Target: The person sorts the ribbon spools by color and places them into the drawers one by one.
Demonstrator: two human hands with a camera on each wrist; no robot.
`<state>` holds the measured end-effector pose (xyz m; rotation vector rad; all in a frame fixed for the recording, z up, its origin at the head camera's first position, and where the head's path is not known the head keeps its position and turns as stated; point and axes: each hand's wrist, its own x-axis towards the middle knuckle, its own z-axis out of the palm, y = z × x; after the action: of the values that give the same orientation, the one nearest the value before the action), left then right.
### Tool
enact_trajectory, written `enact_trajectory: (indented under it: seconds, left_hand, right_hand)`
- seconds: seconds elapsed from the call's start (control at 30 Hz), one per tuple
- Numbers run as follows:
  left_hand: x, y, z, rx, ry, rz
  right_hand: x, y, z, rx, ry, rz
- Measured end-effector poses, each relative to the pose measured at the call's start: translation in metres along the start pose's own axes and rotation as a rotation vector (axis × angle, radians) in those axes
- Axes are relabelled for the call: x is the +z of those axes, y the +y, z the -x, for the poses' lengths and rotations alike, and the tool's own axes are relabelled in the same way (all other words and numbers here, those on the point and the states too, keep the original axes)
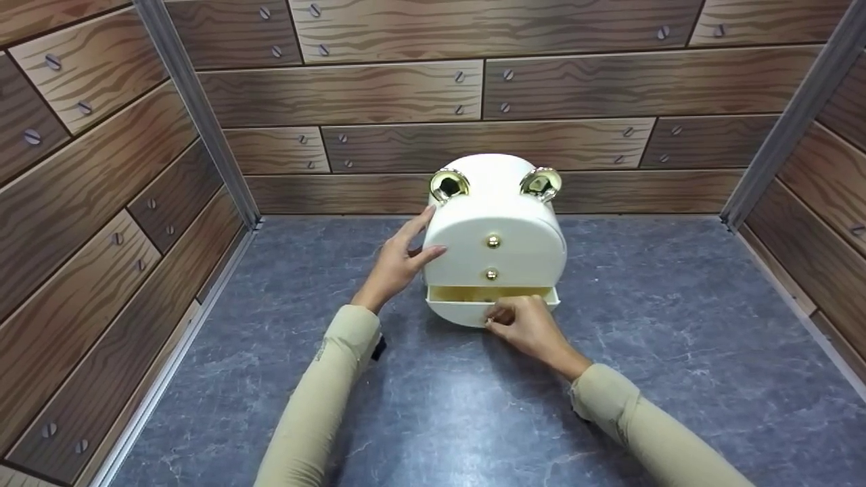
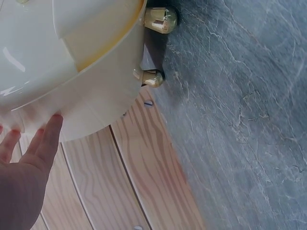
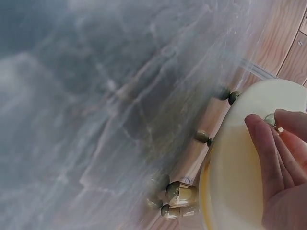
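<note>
A white, rounded jewelry box (image 1: 496,210) with gold trim stands in front of the person. Its bottom drawer (image 1: 450,311) sticks out partway, showing a yellowish inside. Two round gold knobs (image 1: 493,241) mark the upper drawer fronts. The right hand (image 1: 531,328) is at the bottom drawer's front; in the right wrist view its thumb and fingers pinch a small gold knob (image 3: 270,119). Against the box's left side lies the left hand (image 1: 399,260), fingers extended; the left wrist view shows its fingertips (image 2: 56,120) touching the white wall. What the drawer holds cannot be made out.
Two gold ring-shaped ears (image 1: 449,185) top the box. Gold feet (image 2: 161,20) raise it off the grey marbled surface (image 1: 676,379). Wood-patterned panels (image 1: 406,88) close in the back and both sides, with metal strips (image 1: 196,108) at the corners.
</note>
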<state>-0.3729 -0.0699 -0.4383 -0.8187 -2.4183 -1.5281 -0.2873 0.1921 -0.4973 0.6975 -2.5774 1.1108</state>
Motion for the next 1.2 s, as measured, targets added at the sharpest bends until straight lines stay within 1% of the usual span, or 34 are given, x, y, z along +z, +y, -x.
enact_trajectory:
  seconds: [0.33, 0.83, 1.2]
  left_hand:
    - [0.002, -0.003, 0.002, -0.001, 0.01, 0.004]
    - [0.003, -0.004, 0.001, 0.009, 0.028, 0.039]
    - [0.001, -0.004, -0.001, 0.009, 0.016, -0.01]
  right_hand:
    - [0.001, 0.004, -0.004, 0.018, -0.006, -0.01]
    - [0.003, 0.007, -0.011, 0.0, 0.022, 0.016]
    - [0.003, 0.008, -0.015, 0.0, 0.037, 0.023]
